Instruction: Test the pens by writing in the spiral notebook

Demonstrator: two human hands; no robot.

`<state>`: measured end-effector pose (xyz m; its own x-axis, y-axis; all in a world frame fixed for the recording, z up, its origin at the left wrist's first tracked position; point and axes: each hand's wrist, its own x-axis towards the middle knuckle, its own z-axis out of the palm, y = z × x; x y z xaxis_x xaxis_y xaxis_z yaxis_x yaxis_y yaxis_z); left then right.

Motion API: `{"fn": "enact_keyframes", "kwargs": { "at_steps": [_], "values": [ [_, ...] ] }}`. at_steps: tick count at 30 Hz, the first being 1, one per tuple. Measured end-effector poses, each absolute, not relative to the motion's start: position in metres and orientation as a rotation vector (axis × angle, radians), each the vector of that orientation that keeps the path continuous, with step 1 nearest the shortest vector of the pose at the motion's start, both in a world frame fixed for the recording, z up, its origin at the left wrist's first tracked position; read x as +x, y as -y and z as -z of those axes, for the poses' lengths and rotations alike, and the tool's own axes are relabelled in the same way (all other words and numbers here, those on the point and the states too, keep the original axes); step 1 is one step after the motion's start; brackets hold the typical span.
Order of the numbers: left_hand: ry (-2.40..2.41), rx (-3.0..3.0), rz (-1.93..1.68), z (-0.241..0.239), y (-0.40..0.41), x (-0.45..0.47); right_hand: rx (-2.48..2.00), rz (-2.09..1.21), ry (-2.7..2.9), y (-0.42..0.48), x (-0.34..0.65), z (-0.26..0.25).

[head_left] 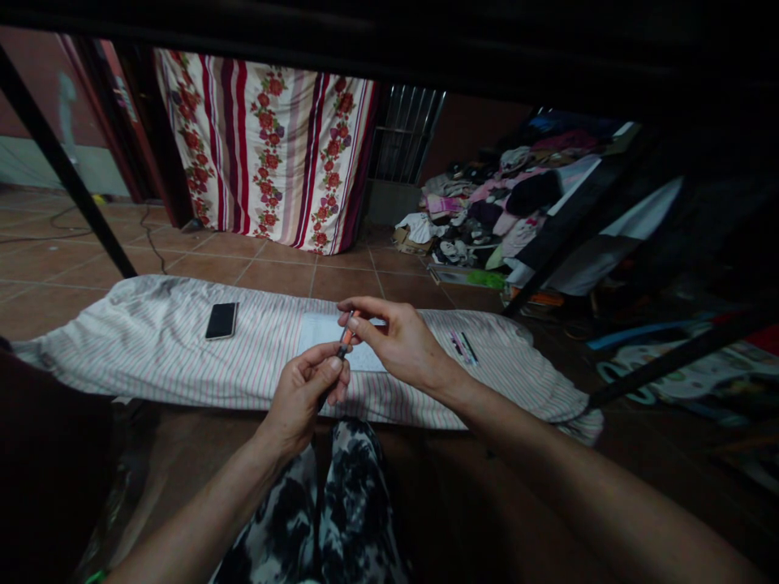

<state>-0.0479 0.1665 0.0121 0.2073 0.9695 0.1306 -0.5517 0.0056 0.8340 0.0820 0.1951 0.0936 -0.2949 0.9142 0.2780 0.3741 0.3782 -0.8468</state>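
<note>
1. Left hand (pixel 304 393) of mine has its thumb and fingertips closed on the dark lower end of a slim pen-like thing (pixel 349 334); my right hand (pixel 395 337) pinches its orange upper part between thumb and fingers.
2. It sits tilted in the air between my 2 hands, above a pale sheet of paper (pixel 313 331) on the striped cloth (pixel 261 361).
3. I judge it light enough for fingertips alone, with no need of a full fist (what it is exactly, at this size and in this dim light, I cannot tell).
4. Its straight outline suggests a stiff, probably plastic body; a smooth barrel could slip or roll, so I would take hold with finger pads against opposite sides.
5. Thickest around the orange part, it seems safest to grip there, with the dark end steadied by my left; the thinner tip looks more fragile, so I would not squeeze it.
</note>
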Motion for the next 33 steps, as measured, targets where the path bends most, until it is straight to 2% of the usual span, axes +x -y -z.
{"fn": "enact_keyframes", "kwargs": {
  "at_steps": [33],
  "values": [
    [-0.605, 0.945, -1.321, -0.013, -0.164, -0.049, -1.075, -0.763, 1.911, -0.189, 0.079, -0.084]
  ]
}}
